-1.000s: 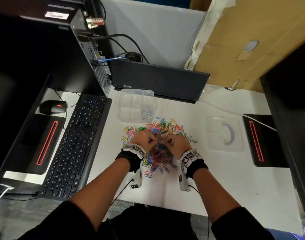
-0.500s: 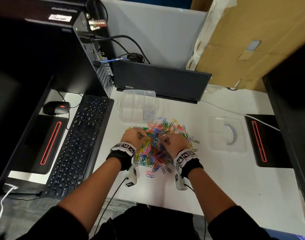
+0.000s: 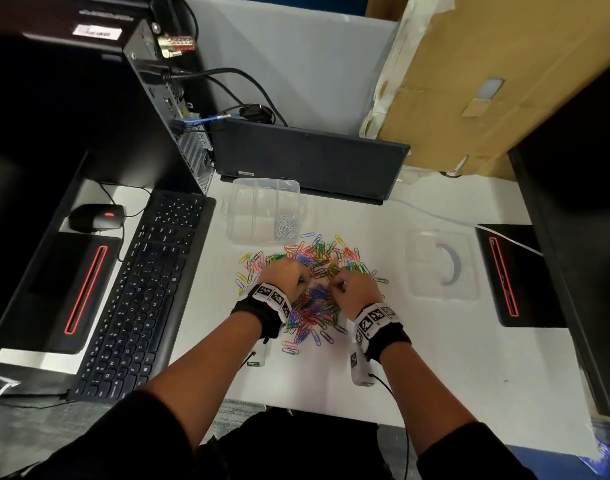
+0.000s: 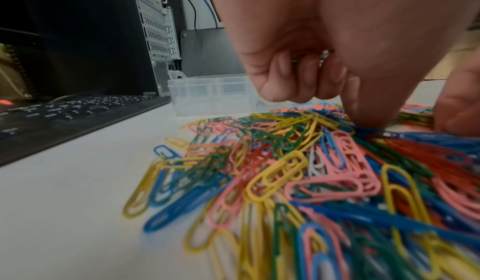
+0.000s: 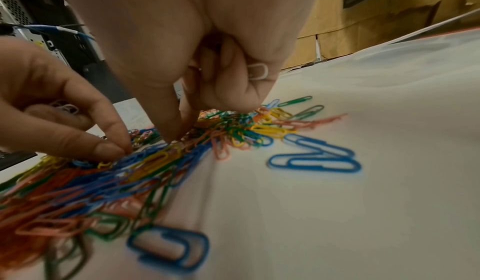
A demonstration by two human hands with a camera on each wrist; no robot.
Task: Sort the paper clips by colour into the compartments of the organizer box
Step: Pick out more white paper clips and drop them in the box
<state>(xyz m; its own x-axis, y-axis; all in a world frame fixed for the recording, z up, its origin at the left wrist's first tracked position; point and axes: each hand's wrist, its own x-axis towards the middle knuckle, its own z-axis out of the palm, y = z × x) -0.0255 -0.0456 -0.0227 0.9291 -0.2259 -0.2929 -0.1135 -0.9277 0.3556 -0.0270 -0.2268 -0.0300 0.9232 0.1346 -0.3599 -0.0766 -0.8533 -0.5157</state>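
Both hands down in the clip pile (image 3: 314, 289) on the table (image 3: 452, 358), close together but not touching. Left hand (image 3: 284, 277): thumb and forefinger tips pressed into the blue clips, remaining fingers curled around a stash of white clips (image 5: 64, 108), seemingly banked in the palm to save trips to the box. Right hand (image 3: 357, 285): same arrangement, thumb and forefinger nipping at the heap, one white clip (image 5: 257, 71) visible tucked under curled fingers. Box (image 3: 265, 209) just beyond pile, open; only near-right compartment filled, with white clips (image 3: 286, 226); other compartments look bare. Lid (image 3: 438, 265) set aside on the right, clear of the working area. Judged early in the task: white pass in hand, colours largely unsorted.
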